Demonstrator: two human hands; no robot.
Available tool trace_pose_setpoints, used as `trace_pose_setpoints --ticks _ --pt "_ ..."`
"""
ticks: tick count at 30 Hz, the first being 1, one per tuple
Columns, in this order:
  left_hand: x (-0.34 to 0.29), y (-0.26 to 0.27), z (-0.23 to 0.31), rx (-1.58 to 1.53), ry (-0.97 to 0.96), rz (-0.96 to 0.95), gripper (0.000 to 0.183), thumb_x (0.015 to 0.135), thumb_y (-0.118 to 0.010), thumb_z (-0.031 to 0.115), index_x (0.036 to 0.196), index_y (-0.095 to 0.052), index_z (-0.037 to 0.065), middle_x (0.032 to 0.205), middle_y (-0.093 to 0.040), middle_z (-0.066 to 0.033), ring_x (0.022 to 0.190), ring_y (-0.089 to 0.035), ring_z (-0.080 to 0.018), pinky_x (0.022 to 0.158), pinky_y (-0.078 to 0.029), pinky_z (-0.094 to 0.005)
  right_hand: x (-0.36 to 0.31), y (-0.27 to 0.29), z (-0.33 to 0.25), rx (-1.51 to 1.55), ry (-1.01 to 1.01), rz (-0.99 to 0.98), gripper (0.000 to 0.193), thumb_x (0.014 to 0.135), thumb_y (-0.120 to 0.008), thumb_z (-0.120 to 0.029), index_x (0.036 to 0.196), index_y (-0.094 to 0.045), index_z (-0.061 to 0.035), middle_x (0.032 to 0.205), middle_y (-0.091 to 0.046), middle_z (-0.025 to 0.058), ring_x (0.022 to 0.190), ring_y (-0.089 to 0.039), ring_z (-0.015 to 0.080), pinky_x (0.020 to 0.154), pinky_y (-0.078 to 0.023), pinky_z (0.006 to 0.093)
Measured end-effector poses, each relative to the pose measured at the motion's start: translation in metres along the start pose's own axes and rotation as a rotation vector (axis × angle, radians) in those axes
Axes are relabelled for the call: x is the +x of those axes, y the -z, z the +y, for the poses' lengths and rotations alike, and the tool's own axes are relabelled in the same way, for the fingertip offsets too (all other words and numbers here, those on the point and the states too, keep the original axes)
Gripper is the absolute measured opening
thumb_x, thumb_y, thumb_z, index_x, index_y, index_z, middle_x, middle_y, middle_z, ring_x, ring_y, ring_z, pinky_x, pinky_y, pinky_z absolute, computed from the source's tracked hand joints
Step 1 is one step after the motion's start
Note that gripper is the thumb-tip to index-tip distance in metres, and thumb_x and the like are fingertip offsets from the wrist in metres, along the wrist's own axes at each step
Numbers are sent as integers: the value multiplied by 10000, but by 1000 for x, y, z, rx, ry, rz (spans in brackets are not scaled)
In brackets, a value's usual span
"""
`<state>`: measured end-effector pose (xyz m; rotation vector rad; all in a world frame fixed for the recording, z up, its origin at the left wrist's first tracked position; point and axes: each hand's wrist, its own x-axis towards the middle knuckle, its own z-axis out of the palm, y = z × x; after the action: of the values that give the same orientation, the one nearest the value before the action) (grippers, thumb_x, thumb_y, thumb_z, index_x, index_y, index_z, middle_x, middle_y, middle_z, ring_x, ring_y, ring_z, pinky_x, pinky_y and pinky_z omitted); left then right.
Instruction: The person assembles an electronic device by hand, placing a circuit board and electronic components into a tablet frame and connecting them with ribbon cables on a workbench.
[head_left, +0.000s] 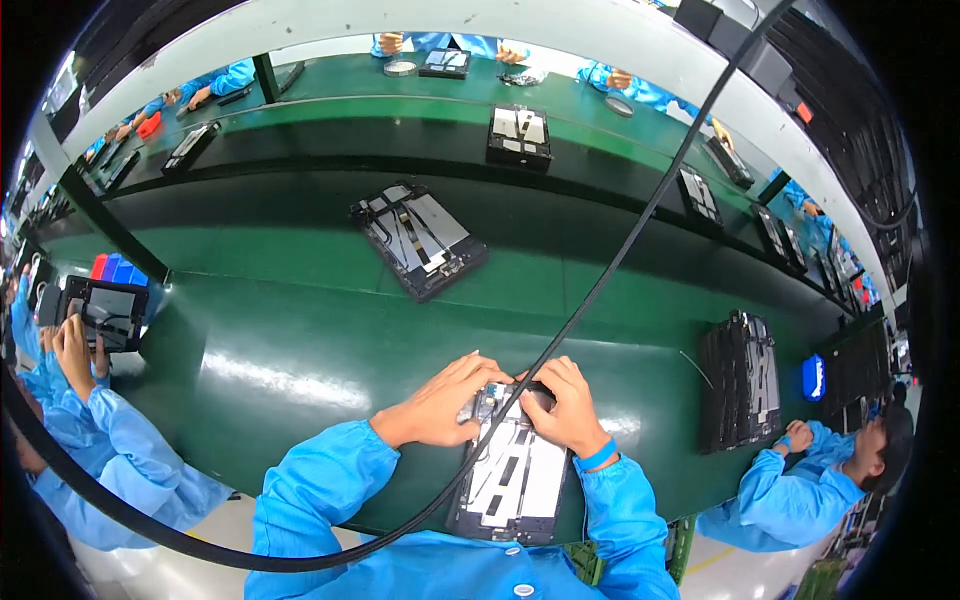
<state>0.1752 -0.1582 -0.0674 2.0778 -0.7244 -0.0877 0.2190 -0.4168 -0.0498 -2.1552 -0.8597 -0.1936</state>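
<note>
An opened tablet (pixel 520 470) lies on the green table close to my body, its pale battery panels and dark frame showing. My left hand (pixel 440 402) holds its far left corner, fingers bent over the far edge and thumb by the left side. On the far right corner, my right hand (pixel 562 408) grips it with the thumb on top and the fingers curled over the edge. What the fingertips touch there is partly hidden. A black cable (pixel 590 300) crosses the view in front of the tablet and beside the right hand.
Another opened tablet (pixel 418 240) lies farther back. A stack of tablets (pixel 740 385) stands at right, near a blue container (pixel 814 378) and a seated person (pixel 800 480). At left a co-worker's hand (pixel 75 352) holds a tablet. A raised shelf (pixel 400 140) carries more tablets.
</note>
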Motion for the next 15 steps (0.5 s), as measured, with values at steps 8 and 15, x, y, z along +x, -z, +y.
trace_pose_setpoints --ticks 8,15 --pt "-4 7 9 -5 -25 -50 915 786 -775 81 1645 -461 110 1555 -517 -207 1510 -455 -428 1372 -191 -606 -7 2 4 -67 89 -11 156 841 -859 -127 933 -746 -73 878 -556 78 888 -534 304 821 -439 428" --pt "-5 9 8 -52 -32 -82 957 803 -779 66 1689 -422 122 1663 -489 -183 1575 -396 -427 1377 -178 -606 -11 6 -4 -4 93 -74 219 816 -890 -164 948 -734 -84 968 -561 107 958 -544 328 848 -439 440"
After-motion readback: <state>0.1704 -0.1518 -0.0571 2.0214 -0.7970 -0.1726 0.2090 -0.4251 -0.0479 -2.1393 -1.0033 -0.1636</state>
